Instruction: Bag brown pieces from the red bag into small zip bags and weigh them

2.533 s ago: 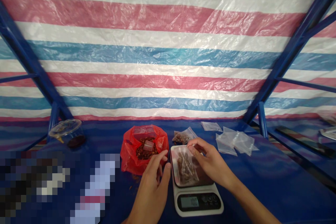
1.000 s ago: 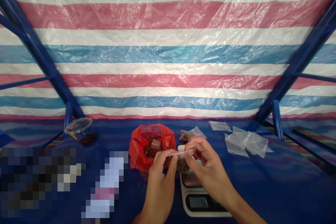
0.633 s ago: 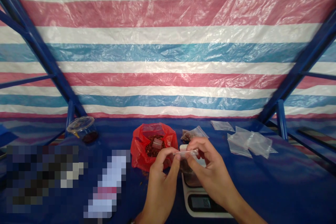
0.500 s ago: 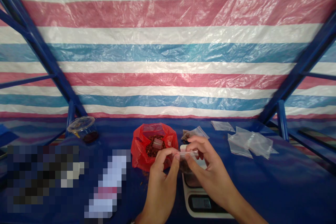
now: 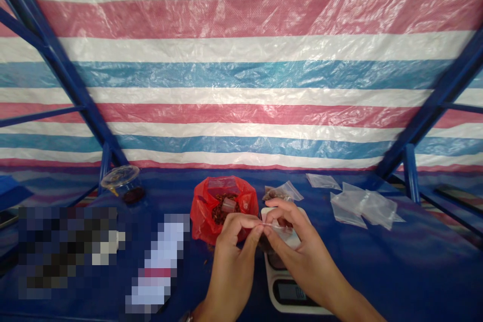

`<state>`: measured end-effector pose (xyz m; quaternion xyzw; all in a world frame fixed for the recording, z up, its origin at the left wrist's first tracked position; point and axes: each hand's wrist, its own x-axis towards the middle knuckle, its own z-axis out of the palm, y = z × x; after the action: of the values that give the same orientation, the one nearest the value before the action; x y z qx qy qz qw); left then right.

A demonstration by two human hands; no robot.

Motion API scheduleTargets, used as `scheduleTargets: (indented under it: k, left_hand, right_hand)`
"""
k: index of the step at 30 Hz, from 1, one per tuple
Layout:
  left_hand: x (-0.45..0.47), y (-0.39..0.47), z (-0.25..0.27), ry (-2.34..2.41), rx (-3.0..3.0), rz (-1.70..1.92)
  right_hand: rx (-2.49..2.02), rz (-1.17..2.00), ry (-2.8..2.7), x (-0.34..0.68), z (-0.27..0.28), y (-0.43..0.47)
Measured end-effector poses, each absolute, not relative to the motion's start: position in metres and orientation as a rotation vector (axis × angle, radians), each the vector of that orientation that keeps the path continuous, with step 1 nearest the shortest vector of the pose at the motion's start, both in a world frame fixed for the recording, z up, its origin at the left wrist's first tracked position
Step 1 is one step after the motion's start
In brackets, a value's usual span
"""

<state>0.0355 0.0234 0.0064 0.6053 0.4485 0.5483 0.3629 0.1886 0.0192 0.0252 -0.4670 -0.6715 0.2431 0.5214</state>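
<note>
I'm pinching a clear bag (image 5: 282, 229) with left hand (image 5: 236, 256) and right hand (image 5: 305, 251), one filled packet (image 5: 278, 193) lying near the desk's (image 5: 415, 261) far edge, empty bags (image 5: 379, 209) remaining.

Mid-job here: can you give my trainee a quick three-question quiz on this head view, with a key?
1. Multiple choice: what do the left hand and right hand pinch?
A) the round tub
B) a small transparent bag
C) the striped sheet

2. True or false: the loose flat bags lie to the right of the scale.

3. Short answer: what colour is the open bag that holds the brown pieces?

Key: 1. B; 2. true; 3. red.
</note>
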Motion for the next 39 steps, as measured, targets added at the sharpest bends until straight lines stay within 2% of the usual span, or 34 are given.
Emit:
scheduleTargets:
  k: [7, 13, 20, 26, 29, 33, 39]
  left_hand:
    - [0.035, 0.016, 0.005, 1.204, 1.638, 1.425]
    - [0.035, 0.013, -0.005, 1.326, 1.672, 1.425]
    - [0.028, 0.02, -0.007, 1.331, 1.664, 1.424]
    - [0.028, 0.018, -0.002, 1.307, 1.771, 1.405]
    - [0.028, 0.019, -0.002, 1.3, 1.799, 1.413]
    - [0.028, 0.02, -0.001, 1.272, 1.839, 1.42]
    - [0.024, 0.022, 0.001, 1.315, 1.89, 1.378]
  right_hand:
    - [-1.166, 0.602, -1.539, 0.199, 0.028, 0.023]
    - [-1.277, 0.512, -1.186, 0.252, 0.011, 0.096]
    - [-1.574, 0.023, -1.914, 0.266, -0.009, 0.124]
    - [-1.811, 0.04, -2.105, 0.246, 0.002, 0.132]
    - [-1.902, -0.078, -2.138, 0.237, 0.011, 0.146]
    - [-1.864, -0.209, -2.223, 0.222, 0.025, 0.153]
    - [-1.773, -0.16, -2.369, 0.211, 0.02, 0.147]
